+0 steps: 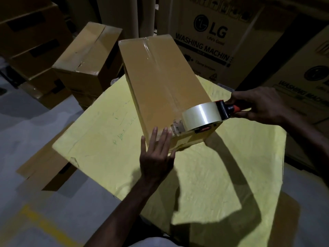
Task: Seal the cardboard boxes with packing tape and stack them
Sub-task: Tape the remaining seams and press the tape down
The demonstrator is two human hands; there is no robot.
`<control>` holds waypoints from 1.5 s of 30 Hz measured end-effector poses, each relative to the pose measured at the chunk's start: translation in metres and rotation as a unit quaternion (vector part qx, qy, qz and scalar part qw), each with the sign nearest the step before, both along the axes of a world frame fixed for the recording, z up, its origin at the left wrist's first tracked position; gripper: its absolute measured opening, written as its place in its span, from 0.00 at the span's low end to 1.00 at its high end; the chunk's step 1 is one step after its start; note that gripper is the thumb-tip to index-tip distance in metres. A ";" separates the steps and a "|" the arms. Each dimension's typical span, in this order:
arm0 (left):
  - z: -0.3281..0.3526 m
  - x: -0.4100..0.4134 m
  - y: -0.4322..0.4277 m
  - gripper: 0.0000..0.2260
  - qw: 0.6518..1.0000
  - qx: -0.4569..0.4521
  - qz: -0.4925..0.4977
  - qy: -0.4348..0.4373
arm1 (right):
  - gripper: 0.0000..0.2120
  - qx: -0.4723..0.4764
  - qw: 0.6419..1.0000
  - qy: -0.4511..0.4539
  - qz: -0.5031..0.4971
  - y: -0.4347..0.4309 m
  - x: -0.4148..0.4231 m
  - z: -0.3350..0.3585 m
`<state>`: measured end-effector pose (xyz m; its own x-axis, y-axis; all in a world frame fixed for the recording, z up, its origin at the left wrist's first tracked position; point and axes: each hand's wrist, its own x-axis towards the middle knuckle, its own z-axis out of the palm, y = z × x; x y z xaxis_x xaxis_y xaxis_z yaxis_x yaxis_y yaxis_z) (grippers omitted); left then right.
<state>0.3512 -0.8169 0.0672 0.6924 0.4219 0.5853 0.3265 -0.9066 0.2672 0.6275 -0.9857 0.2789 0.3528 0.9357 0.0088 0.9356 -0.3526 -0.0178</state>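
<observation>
Fingers of left hand (157, 154) press flat on box (160, 82); right hand (258, 104) grips tape dispenser (210, 115).

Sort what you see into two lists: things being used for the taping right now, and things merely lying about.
In use: cardboard box; tape dispenser; right hand gripping its handle; left hand flat against the box's near end; yellow table.

Lying about: box on the left; LG cartons; flat cardboard on the floor.
</observation>
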 end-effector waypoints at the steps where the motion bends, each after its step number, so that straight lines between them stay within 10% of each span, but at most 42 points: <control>1: 0.006 0.005 -0.003 0.26 1.000 0.015 0.010 0.015 | 0.16 0.004 1.000 -0.004 0.002 0.000 -0.001 0.002; 25: 0.013 0.027 0.007 0.20 0.995 0.030 -0.064 -0.073 | 0.21 0.009 0.996 0.077 -0.032 -0.011 -0.007 0.057; 45: 0.002 0.017 0.012 0.18 0.996 0.077 -0.040 -0.021 | 0.19 -0.028 0.999 -0.030 0.001 -0.006 0.005 -0.005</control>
<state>0.3685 -0.8044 0.0694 0.6940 0.2691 0.6677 0.2423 -0.9607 0.1353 0.6326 -0.9912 0.2744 0.3505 0.9363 -0.0218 0.9354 -0.3488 0.0573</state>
